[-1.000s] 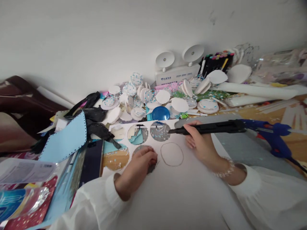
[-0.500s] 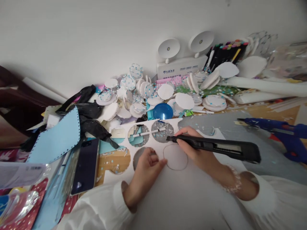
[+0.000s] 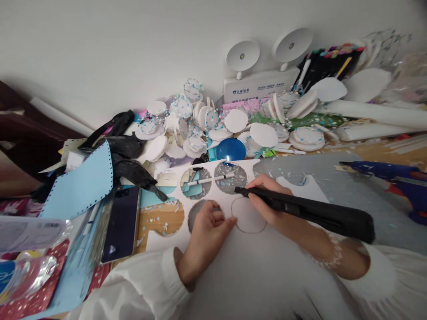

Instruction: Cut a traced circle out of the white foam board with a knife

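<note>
Head view: our right hand point(image 3: 271, 214) grips black cutter point(image 3: 313, 215) by drawn circle point(image 3: 248, 218) on white sheet point(image 3: 253, 271); left hand point(image 3: 210, 233) loosely curled, pinch we cannot tell. Best follow circle slowly, left hand clear.

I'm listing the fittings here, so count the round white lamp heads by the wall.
2. One round white lamp head sits atop the left part of the printed white box; the other lamp head sits atop its right end. None seems hidden.

Blk cutter point(image 3: 308, 213), tip over holed wht sheet point(image 3: 230, 271).
</note>
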Tool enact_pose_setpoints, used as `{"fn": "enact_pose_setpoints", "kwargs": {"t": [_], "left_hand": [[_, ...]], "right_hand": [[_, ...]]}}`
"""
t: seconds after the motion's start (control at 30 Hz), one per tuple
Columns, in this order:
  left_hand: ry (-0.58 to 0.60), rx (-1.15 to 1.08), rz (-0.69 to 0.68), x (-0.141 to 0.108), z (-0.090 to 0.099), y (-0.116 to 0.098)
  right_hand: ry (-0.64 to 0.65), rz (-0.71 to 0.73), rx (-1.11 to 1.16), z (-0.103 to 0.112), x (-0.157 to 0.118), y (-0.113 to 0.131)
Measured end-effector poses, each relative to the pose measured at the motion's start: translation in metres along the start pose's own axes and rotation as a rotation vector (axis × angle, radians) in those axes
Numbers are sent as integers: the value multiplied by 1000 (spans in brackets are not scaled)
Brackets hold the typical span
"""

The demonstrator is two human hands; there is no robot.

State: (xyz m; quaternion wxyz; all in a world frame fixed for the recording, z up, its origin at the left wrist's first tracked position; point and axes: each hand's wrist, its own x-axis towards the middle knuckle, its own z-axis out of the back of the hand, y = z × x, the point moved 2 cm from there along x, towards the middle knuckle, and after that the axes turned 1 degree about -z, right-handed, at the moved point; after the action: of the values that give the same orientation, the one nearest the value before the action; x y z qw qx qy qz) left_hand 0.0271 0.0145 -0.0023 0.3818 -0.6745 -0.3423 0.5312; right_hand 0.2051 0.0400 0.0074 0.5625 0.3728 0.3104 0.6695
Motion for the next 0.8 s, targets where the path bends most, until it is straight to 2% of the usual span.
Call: {"fn": "enact_pose_setpoints", "kwargs": {"t": [0.23, 0.57, 0.8], "left_hand": [[-6, 14, 5, 2, -1, 3], [-36, 17, 9, -1, -1, 0], [-46, 13, -5, -1, -2, 1]], "right_hand": [[18, -78, -11, -3, 2, -3], [-4, -10, 7, 4, -1, 11], [1, -43, 21, -4, -2, 7]]}}
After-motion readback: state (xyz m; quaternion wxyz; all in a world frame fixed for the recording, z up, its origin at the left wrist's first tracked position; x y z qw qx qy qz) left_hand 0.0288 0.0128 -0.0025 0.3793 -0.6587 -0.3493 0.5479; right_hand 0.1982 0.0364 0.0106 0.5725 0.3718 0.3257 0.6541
